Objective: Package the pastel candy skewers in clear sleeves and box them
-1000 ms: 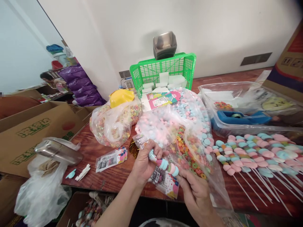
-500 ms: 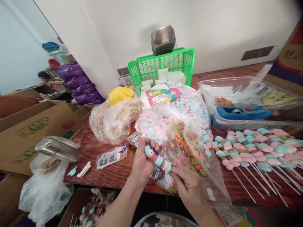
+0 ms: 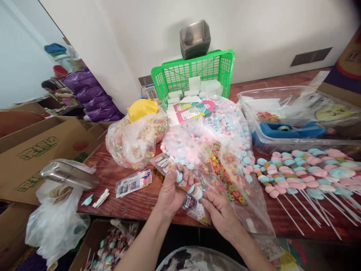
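My left hand [image 3: 170, 194] is closed around a marshmallow skewer [image 3: 196, 192] with pink and pale-blue pieces and a few darker, coloured ones between them. My right hand [image 3: 221, 214] pinches at the skewer's lower right end; its stick is hidden by the fingers. Printed clear packets [image 3: 194, 209] lie on the table beneath my hands. Just beyond them is an open plastic bag of colourful ring candies [image 3: 222, 173]. A large bag of pink and blue marshmallows [image 3: 183, 145] sits behind it.
Finished-looking marshmallow skewers [image 3: 307, 173] are piled at right, before a clear tub [image 3: 296, 141] with a blue tape dispenser [image 3: 290, 130]. A green basket [image 3: 194, 69] stands at the back. Left are a steel flask [image 3: 70, 176], packets [image 3: 134, 183] and a box of skewers [image 3: 113, 244] below the table edge.
The skewer has turned slightly in my left hand, and my right fingers have shifted at its lower end. The whole view has tilted a little; both hands keep their hold.
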A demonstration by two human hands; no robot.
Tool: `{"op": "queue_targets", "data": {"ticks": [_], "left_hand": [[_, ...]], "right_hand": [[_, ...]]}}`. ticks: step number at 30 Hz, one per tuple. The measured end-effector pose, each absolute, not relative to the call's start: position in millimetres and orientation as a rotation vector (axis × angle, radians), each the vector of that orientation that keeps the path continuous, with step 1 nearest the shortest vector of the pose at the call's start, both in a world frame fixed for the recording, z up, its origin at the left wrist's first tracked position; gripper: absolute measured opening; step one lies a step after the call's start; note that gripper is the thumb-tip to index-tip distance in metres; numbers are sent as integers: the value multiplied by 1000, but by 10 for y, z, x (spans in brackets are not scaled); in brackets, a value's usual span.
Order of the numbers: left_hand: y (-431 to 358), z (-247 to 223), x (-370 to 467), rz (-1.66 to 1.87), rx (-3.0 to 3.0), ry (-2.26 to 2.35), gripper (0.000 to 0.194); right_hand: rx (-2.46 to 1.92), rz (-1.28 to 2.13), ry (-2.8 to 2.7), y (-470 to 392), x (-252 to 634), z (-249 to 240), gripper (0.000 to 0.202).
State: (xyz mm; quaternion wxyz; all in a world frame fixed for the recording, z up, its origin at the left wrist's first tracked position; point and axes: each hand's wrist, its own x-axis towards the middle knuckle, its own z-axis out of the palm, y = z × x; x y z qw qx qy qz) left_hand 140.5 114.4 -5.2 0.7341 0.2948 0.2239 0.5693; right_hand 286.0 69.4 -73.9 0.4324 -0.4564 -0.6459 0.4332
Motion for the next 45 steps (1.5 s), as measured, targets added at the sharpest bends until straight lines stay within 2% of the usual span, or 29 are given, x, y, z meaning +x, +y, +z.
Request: {"op": "queue_targets", "data": {"ticks": [2,4,8,11,12,16,21,23,27,31,36,38,41,45], "left_hand": [[1127,-68,1411,1215,657,511,34],[1110,-71,1435,1187,668,514,33],[1071,-73,1487,1185,650,537,34],[1045,-112,1462,1218,622,590,29],[1041,-130,1436,1227,611,594,32],[1099,-161,1292,1232,616,503,72],[1307,-68,1234,1117,743,464,89],[1368,-42,1258,1047,752,455,89],[1363,-51,1331,1020,798,425,53],[1275,-69,1417,1047,760,494,45],[1240,-77,1464,1132,604,645,36],[1226,-91,1470,1157,559,697,36],[1186,-128,1493,1156,480,737,36],[1135,-193,1539,1152,438,709,37]], "right_hand": [[-1105,1199,-1585,691,2850,-737,39],[-1088,1166,-1581,689,2819,-712,37],[-1065,653,-1630,716,2740,-632,25],[-1014,538,-1576,743,2729,-618,22],[-1009,583,-1536,745,2739,-625,21],[-1019,932,-1351,718,2804,-667,26],[-897,1415,-1252,660,2789,-678,38],[-804,1647,-1123,640,2744,-682,40],[-747,1824,-896,612,2668,-698,43],[-901,1516,-1006,624,2676,-712,40],[-1140,537,-1482,728,2822,-833,21],[-1128,218,-1594,772,2886,-917,20],[-1137,106,-1633,788,2915,-999,23],[-1150,276,-1643,730,2810,-931,22]]}}
